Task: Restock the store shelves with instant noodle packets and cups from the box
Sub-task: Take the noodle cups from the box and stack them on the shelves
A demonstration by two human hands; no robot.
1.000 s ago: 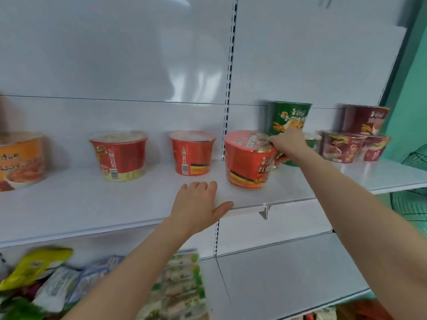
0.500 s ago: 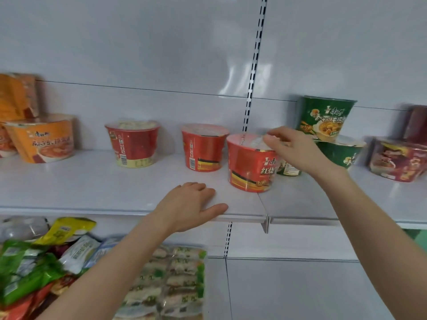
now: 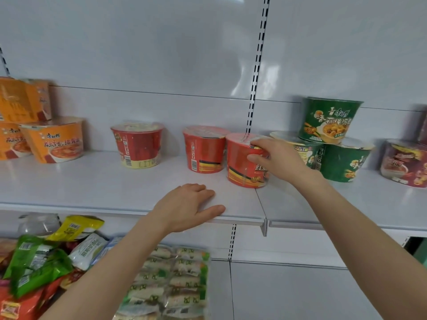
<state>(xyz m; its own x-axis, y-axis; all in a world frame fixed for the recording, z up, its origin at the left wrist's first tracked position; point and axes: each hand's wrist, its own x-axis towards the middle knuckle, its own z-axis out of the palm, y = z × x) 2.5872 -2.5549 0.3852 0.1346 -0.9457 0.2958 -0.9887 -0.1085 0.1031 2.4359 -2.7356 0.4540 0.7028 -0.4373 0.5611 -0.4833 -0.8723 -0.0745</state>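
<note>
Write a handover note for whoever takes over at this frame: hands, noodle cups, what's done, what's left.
Right hand grips the front red cup by its rim; the cup stands on the shelf.
Left hand rests flat on the shelf's front edge, holding nothing.
Done: two more red cups stand left of it, orange cups farther left, green cups to the right.
Left: let go of this cup, fetch more; the box is out of view.
</note>
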